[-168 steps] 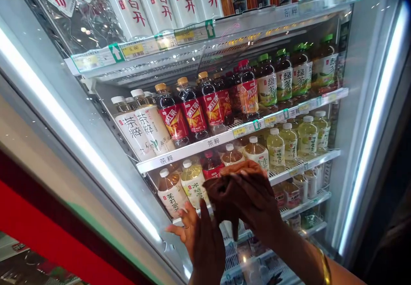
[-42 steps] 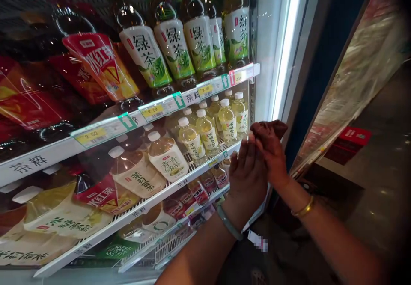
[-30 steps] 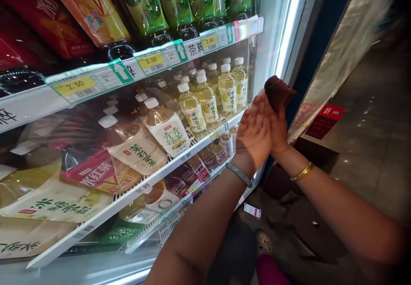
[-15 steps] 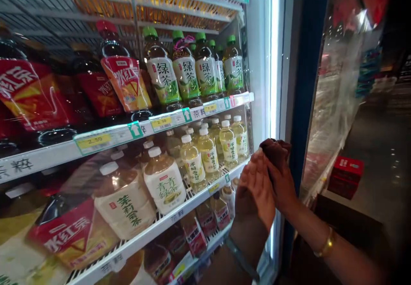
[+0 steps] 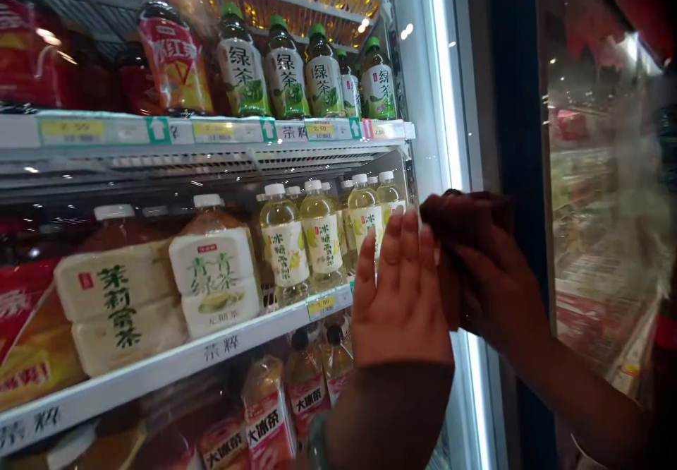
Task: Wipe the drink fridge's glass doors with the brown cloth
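- At the glass (image 5: 406, 31), right hand (image 5: 502, 279) grips a bunched, dark cloth (image 5: 465, 223).
- Left hand (image 5: 399, 293) is open, fingers slightly apart.
- Flattening the cloth, with light, even pressure, would probably work best.

Before you, a glass-fronted drinks cooler has white shelves (image 5: 233, 339) of bottled teas, lit by a vertical light strip (image 5: 447, 89). To your right runs a dark blue frame (image 5: 521, 138); beyond it, blurred stocked shelving (image 5: 592, 223) recedes into shadow.
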